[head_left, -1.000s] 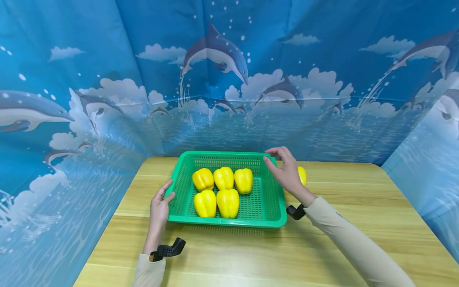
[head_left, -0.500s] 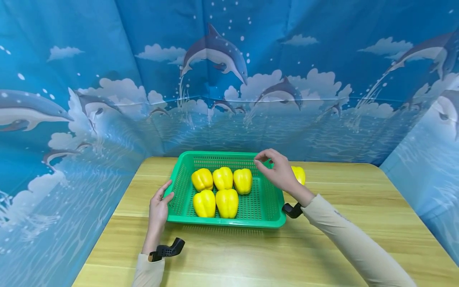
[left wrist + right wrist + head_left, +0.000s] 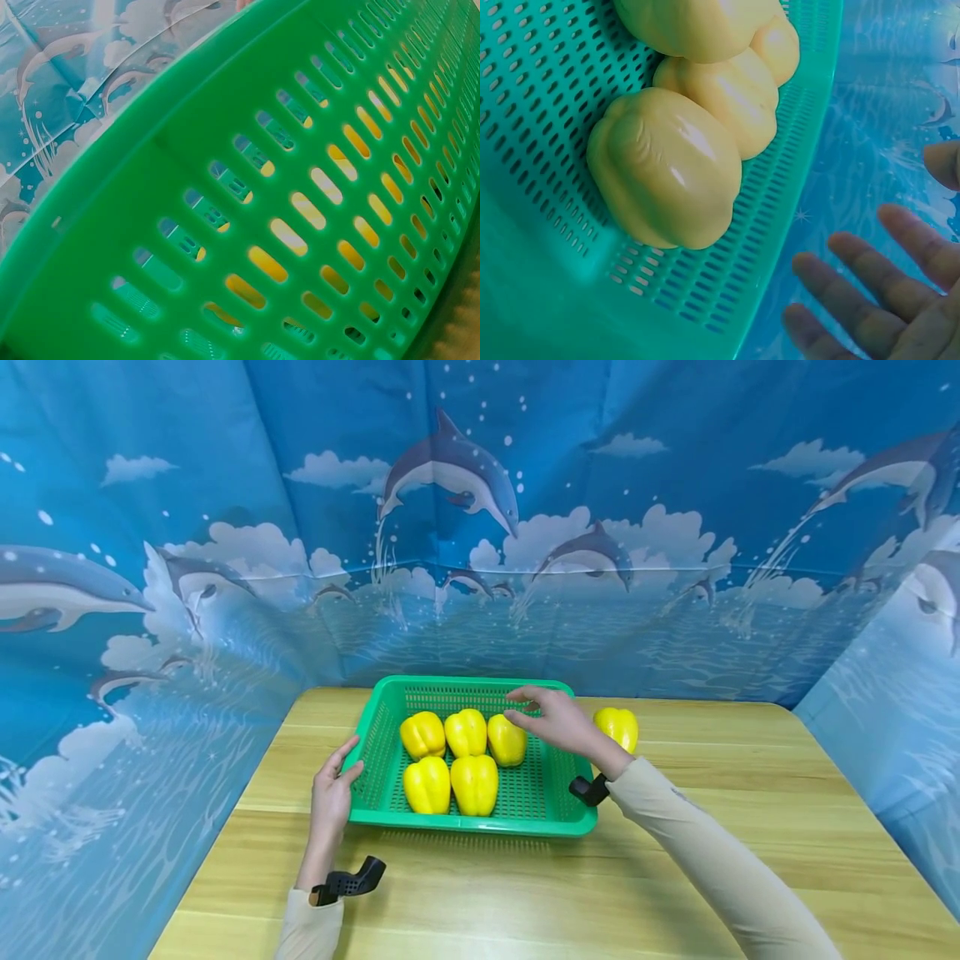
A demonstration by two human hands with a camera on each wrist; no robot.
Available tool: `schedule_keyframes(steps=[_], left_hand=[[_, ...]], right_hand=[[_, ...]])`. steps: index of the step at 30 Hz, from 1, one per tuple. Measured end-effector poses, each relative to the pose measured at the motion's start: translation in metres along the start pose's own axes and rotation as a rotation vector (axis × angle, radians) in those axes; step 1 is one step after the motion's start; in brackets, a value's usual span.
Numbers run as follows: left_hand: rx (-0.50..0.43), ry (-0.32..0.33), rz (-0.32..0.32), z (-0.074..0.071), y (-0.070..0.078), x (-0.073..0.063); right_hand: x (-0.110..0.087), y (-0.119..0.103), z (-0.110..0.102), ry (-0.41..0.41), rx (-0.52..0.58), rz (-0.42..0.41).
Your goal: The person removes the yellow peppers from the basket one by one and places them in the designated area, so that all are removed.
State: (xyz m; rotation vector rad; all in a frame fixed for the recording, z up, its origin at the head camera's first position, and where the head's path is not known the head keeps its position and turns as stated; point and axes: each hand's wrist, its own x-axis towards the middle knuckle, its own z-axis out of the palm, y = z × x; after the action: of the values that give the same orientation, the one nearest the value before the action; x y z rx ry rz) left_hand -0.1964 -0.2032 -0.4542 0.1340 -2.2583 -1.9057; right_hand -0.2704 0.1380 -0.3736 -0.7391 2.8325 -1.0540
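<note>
Several yellow bell peppers lie in two rows inside a green perforated basket (image 3: 480,827) on the wooden table. My left hand (image 3: 330,797) rests at the basket's left rim, fingers and thumb extended against it; the left wrist view shows the slotted outer wall and a fingertip at the top. Reaching in over the right side, my right hand (image 3: 558,722) holds nothing. Its fingers (image 3: 862,322) are spread loosely in the right wrist view. In the head view its fingertips overlap the rightmost back pepper (image 3: 507,742). Another pepper (image 3: 617,729) sits outside the basket, beyond the right wrist.
A wooden table (image 3: 750,810) carries the basket near its far edge. Behind it hangs a blue curtain (image 3: 480,610) printed with dolphins. Each wrist wears a black camera mount, the left one (image 3: 352,881) close to the basket's front left corner.
My right hand has moved left and slightly toward me, from the right rim to over the basket. The pepper outside shows more fully. My left hand and the basket have barely shifted.
</note>
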Motion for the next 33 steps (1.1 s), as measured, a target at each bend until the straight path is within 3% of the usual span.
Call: schedule_keyframes(steps=[6, 13, 25, 33], left_hand=[[0.011, -0.003, -0.010, 0.001, 0.000, 0.000], [0.008, 0.003, -0.009, 0.001, 0.000, 0.001], [0.008, 0.001, -0.013, 0.001, 0.000, 0.000], [0.004, 0.006, -0.018, 0.000, 0.001, 0.001]], right_hand=[[0.008, 0.002, 0.008, -0.099, -0.036, 0.059], [0.013, 0.004, 0.014, -0.151, -0.088, 0.146], [0.022, 0.015, 0.029, -0.183, -0.118, 0.294], [0.025, 0.023, 0.036, -0.194, -0.097, 0.323]])
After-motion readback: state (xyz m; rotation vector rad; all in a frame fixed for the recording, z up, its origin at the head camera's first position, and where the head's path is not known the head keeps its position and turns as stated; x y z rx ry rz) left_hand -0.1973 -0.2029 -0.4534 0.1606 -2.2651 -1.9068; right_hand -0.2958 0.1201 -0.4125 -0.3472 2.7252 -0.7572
